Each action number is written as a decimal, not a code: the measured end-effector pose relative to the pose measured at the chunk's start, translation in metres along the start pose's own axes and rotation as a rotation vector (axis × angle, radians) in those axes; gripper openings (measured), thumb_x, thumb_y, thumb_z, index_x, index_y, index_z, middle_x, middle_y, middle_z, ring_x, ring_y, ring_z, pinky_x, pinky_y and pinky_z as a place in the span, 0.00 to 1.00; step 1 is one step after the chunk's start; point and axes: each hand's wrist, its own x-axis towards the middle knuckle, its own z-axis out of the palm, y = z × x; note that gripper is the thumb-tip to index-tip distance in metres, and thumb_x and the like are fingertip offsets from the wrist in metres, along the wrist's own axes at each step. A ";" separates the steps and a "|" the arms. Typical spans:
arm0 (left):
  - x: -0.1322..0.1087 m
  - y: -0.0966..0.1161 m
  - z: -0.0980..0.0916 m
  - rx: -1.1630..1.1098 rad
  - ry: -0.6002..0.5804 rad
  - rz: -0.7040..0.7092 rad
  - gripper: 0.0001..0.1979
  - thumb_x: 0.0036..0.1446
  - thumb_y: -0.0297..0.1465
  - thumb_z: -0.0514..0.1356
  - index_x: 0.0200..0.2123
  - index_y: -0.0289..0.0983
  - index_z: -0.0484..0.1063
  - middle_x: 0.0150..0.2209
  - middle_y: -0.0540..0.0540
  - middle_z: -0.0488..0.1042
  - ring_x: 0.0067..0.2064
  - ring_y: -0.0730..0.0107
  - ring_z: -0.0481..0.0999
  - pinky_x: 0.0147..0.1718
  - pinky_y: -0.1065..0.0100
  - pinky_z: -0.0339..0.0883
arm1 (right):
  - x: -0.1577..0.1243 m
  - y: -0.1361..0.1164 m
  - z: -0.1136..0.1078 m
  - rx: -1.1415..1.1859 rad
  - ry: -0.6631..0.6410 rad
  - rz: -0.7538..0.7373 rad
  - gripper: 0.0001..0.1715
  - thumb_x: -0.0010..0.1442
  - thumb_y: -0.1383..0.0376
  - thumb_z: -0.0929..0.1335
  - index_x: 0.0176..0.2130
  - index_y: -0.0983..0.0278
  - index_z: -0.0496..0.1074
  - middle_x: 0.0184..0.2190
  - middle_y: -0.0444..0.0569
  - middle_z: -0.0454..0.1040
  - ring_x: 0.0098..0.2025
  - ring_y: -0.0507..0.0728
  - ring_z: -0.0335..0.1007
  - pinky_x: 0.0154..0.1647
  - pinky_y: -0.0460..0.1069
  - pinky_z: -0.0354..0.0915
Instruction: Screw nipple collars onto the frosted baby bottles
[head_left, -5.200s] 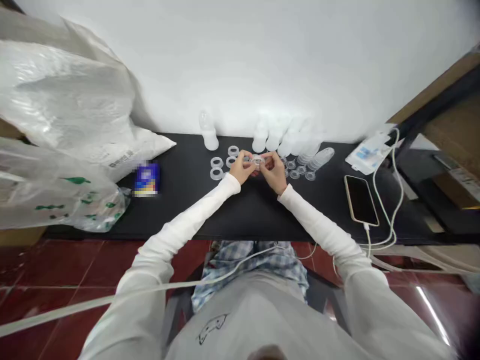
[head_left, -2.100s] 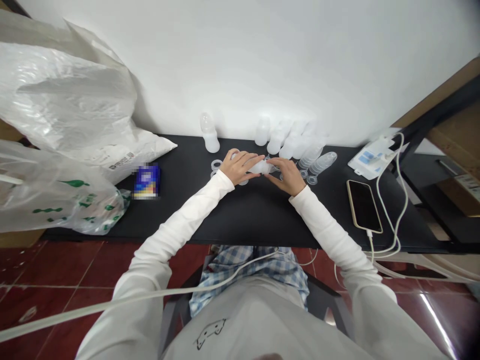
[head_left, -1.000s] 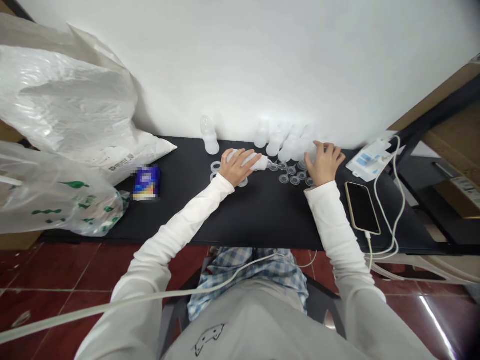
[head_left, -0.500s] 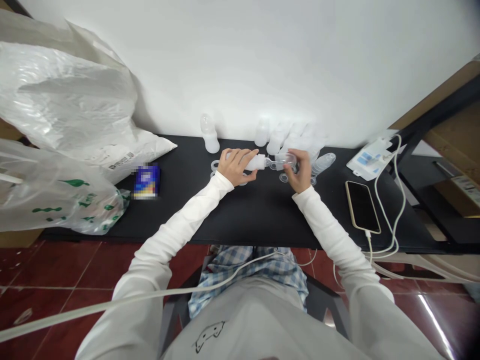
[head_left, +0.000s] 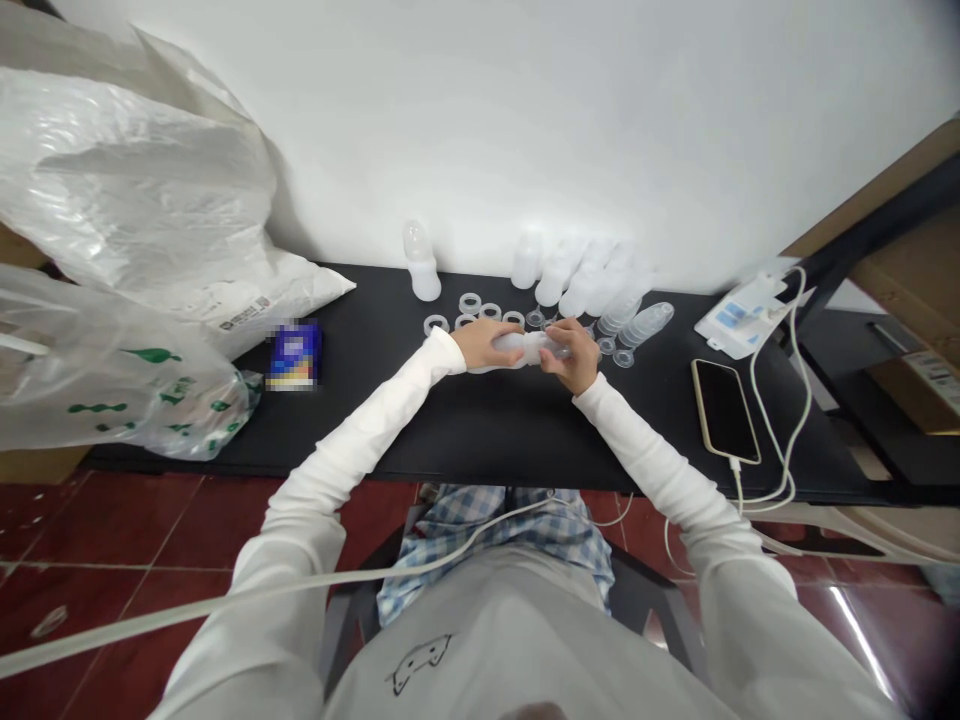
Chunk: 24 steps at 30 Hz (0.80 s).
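Observation:
A white feeding bottle (head_left: 531,349) lies sideways between my hands, just above the black table. My left hand (head_left: 480,345) is closed around its body. My right hand (head_left: 576,358) grips the clear domed cap at the other end, mostly hidden by my fingers, and cap and bottle meet end to end. Behind my left hand lie several white collar rings (head_left: 470,302). Small clear nipples (head_left: 623,357) sit beyond my right hand, near a slanted stack of clear caps (head_left: 646,322).
A capped bottle (head_left: 421,265) stands by the wall, left of several white bottles (head_left: 550,280). Left are big plastic bags (head_left: 135,200) and a blue packet (head_left: 294,357). On the right lie a phone (head_left: 724,412), a white charging cable (head_left: 802,400) and a white-and-blue pack (head_left: 739,318).
My right hand has moved left and slightly down, bringing the clear cap over the nipple and up against the bottle. The rings behind my left hand are now uncovered.

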 end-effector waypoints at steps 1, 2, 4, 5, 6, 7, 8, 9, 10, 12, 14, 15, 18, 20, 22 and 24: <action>0.000 0.002 -0.001 0.015 0.002 -0.012 0.18 0.58 0.39 0.58 0.51 0.42 0.73 0.40 0.50 0.79 0.42 0.63 0.79 0.42 0.65 0.69 | 0.000 -0.004 0.002 -0.007 0.004 0.047 0.21 0.64 0.46 0.64 0.36 0.60 0.70 0.29 0.49 0.72 0.30 0.56 0.69 0.29 0.52 0.68; 0.000 0.005 0.000 0.057 0.019 -0.030 0.19 0.58 0.39 0.59 0.52 0.42 0.73 0.40 0.50 0.79 0.42 0.62 0.79 0.41 0.65 0.69 | 0.000 -0.008 0.004 -0.014 0.009 0.109 0.21 0.64 0.46 0.63 0.34 0.60 0.68 0.28 0.48 0.70 0.28 0.55 0.67 0.29 0.52 0.67; -0.001 0.012 0.002 0.193 0.078 -0.068 0.22 0.55 0.38 0.61 0.54 0.41 0.72 0.42 0.47 0.79 0.43 0.58 0.80 0.40 0.64 0.68 | 0.002 -0.019 0.008 -0.022 0.020 0.264 0.21 0.64 0.47 0.61 0.30 0.60 0.64 0.24 0.45 0.66 0.26 0.54 0.63 0.28 0.51 0.64; 0.000 0.015 0.003 0.268 0.109 -0.077 0.24 0.55 0.38 0.62 0.55 0.40 0.71 0.43 0.45 0.79 0.44 0.56 0.79 0.40 0.63 0.68 | 0.004 -0.024 0.009 -0.025 0.026 0.351 0.21 0.64 0.48 0.60 0.29 0.60 0.62 0.22 0.43 0.64 0.25 0.53 0.61 0.28 0.50 0.63; 0.000 0.018 0.005 0.338 0.134 -0.075 0.25 0.54 0.37 0.63 0.56 0.39 0.71 0.44 0.43 0.79 0.45 0.55 0.79 0.40 0.63 0.68 | 0.007 -0.029 0.010 -0.027 0.032 0.440 0.21 0.64 0.49 0.60 0.28 0.59 0.60 0.21 0.41 0.61 0.24 0.52 0.59 0.28 0.50 0.61; 0.001 0.021 0.007 0.398 0.153 -0.062 0.26 0.54 0.37 0.63 0.56 0.36 0.70 0.44 0.41 0.78 0.45 0.53 0.79 0.39 0.63 0.67 | 0.010 -0.033 0.011 -0.026 0.041 0.525 0.20 0.64 0.49 0.60 0.27 0.59 0.58 0.21 0.40 0.59 0.24 0.51 0.57 0.29 0.50 0.60; 0.002 0.024 0.009 0.448 0.168 -0.042 0.26 0.54 0.36 0.63 0.56 0.34 0.70 0.44 0.39 0.78 0.45 0.52 0.79 0.39 0.62 0.67 | 0.014 -0.036 0.012 -0.017 0.052 0.603 0.20 0.64 0.50 0.60 0.27 0.59 0.56 0.21 0.39 0.58 0.24 0.51 0.55 0.29 0.49 0.60; 0.004 0.026 0.010 0.494 0.187 -0.020 0.27 0.55 0.36 0.62 0.56 0.32 0.70 0.43 0.37 0.78 0.45 0.51 0.79 0.38 0.61 0.66 | 0.019 -0.036 0.013 0.007 0.060 0.676 0.20 0.63 0.51 0.60 0.26 0.59 0.54 0.20 0.39 0.56 0.24 0.51 0.53 0.29 0.49 0.59; 0.005 0.028 0.012 0.536 0.206 -0.001 0.26 0.55 0.36 0.62 0.56 0.30 0.70 0.42 0.35 0.78 0.44 0.49 0.78 0.38 0.61 0.66 | 0.023 -0.036 0.013 0.053 0.057 0.747 0.21 0.63 0.50 0.60 0.25 0.59 0.53 0.20 0.39 0.55 0.24 0.50 0.52 0.28 0.48 0.58; 0.009 0.029 0.012 0.598 0.237 0.025 0.24 0.55 0.35 0.62 0.53 0.28 0.71 0.41 0.33 0.77 0.44 0.48 0.77 0.37 0.60 0.65 | 0.031 -0.032 0.014 0.215 -0.012 0.900 0.23 0.63 0.49 0.61 0.24 0.58 0.52 0.18 0.38 0.52 0.22 0.50 0.50 0.23 0.48 0.53; 0.013 0.027 0.010 0.618 0.257 0.043 0.22 0.55 0.34 0.62 0.51 0.29 0.72 0.40 0.34 0.77 0.43 0.47 0.77 0.37 0.60 0.64 | 0.036 -0.026 0.014 0.395 -0.113 1.040 0.24 0.64 0.46 0.61 0.25 0.57 0.53 0.16 0.37 0.51 0.18 0.49 0.47 0.17 0.48 0.47; 0.014 0.026 0.008 0.610 0.268 0.051 0.21 0.55 0.33 0.63 0.51 0.30 0.73 0.40 0.34 0.77 0.43 0.48 0.77 0.37 0.60 0.64 | 0.038 -0.024 0.012 0.456 -0.150 1.082 0.25 0.64 0.44 0.60 0.26 0.57 0.55 0.15 0.36 0.51 0.16 0.49 0.45 0.16 0.48 0.44; 0.018 0.017 0.000 0.534 0.320 0.036 0.23 0.55 0.36 0.64 0.54 0.35 0.72 0.43 0.38 0.78 0.45 0.50 0.77 0.37 0.61 0.65 | 0.042 -0.020 0.005 0.446 -0.180 1.023 0.29 0.64 0.37 0.58 0.29 0.58 0.59 0.14 0.36 0.53 0.15 0.50 0.48 0.15 0.48 0.47; 0.018 0.010 -0.005 0.447 0.353 -0.025 0.24 0.56 0.38 0.64 0.56 0.39 0.71 0.46 0.42 0.79 0.46 0.52 0.78 0.38 0.62 0.66 | 0.044 -0.018 -0.002 0.323 -0.153 0.844 0.32 0.63 0.35 0.57 0.34 0.59 0.63 0.17 0.38 0.59 0.18 0.51 0.56 0.20 0.49 0.57; 0.019 0.004 -0.009 0.366 0.372 -0.067 0.24 0.57 0.40 0.64 0.57 0.40 0.71 0.49 0.44 0.78 0.48 0.54 0.78 0.40 0.62 0.66 | 0.048 -0.017 -0.007 0.175 -0.124 0.619 0.33 0.62 0.35 0.59 0.41 0.60 0.66 0.24 0.42 0.67 0.24 0.52 0.63 0.28 0.50 0.65; 0.020 0.000 -0.009 0.320 0.387 -0.032 0.26 0.59 0.40 0.63 0.58 0.40 0.69 0.52 0.44 0.77 0.49 0.55 0.77 0.45 0.61 0.66 | 0.051 -0.014 -0.007 0.065 -0.114 0.452 0.32 0.63 0.37 0.60 0.44 0.61 0.67 0.33 0.47 0.71 0.31 0.54 0.68 0.36 0.52 0.69</action>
